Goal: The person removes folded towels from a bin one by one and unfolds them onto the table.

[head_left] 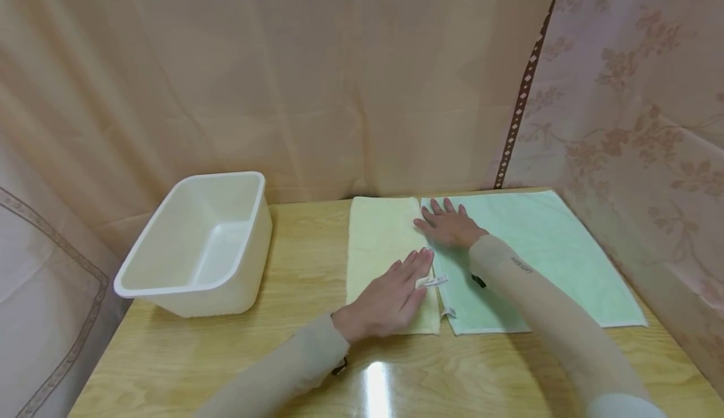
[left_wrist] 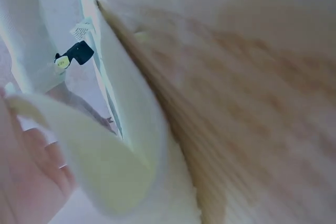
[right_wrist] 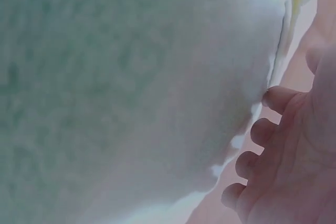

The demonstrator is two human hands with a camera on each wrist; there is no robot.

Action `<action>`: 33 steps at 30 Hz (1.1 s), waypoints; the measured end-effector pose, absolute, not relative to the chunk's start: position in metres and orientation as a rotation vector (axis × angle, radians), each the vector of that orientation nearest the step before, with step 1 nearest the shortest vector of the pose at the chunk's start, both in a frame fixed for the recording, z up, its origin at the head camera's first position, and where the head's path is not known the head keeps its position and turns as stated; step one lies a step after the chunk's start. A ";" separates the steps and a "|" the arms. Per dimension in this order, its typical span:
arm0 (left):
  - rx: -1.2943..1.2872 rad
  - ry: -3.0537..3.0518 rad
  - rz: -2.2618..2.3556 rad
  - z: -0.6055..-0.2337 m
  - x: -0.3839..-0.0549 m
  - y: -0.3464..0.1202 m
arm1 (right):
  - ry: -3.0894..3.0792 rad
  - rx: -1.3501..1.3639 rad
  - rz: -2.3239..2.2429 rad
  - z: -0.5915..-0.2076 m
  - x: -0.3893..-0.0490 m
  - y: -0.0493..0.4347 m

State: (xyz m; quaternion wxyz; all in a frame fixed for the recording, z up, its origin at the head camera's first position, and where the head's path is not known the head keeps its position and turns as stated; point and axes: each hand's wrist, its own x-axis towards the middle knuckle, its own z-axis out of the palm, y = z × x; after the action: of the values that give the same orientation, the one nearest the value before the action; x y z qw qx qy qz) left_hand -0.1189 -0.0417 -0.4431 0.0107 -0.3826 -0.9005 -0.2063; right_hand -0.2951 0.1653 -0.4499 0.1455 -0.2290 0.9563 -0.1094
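In the head view my left hand (head_left: 387,298) lies over the pale yellow towel (head_left: 376,229), fingers straight and pointing toward its right edge. A white tag (head_left: 435,281) and a small raised bit of cloth show by its thumb. The left wrist view has a yellow flap (left_wrist: 105,156) curving up beside the hand. My right hand (head_left: 449,226) reaches over the far left corner of the mint green towel (head_left: 543,248), fingers spread. In the right wrist view the fingertips (right_wrist: 262,132) are close to the green towel's edge.
A white plastic basin (head_left: 226,289) stands on the wooden table (head_left: 305,254) at the left. A beige curtain (head_left: 311,91) hangs behind the table, and a floral cloth (head_left: 650,122) borders the right side. A second tag (head_left: 449,312) sticks out between the towels.
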 end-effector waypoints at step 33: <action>-1.246 -2.630 -0.719 -0.442 -0.113 -0.050 | 2.541 -0.522 -0.603 -0.442 -0.310 0.131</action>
State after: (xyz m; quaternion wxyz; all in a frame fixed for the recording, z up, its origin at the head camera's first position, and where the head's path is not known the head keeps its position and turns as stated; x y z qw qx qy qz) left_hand -0.1128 -0.0496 -0.4418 0.0719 -0.4147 -0.8750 -0.2391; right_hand -0.3101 0.1306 -0.4423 0.2369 -0.1902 0.9270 -0.2201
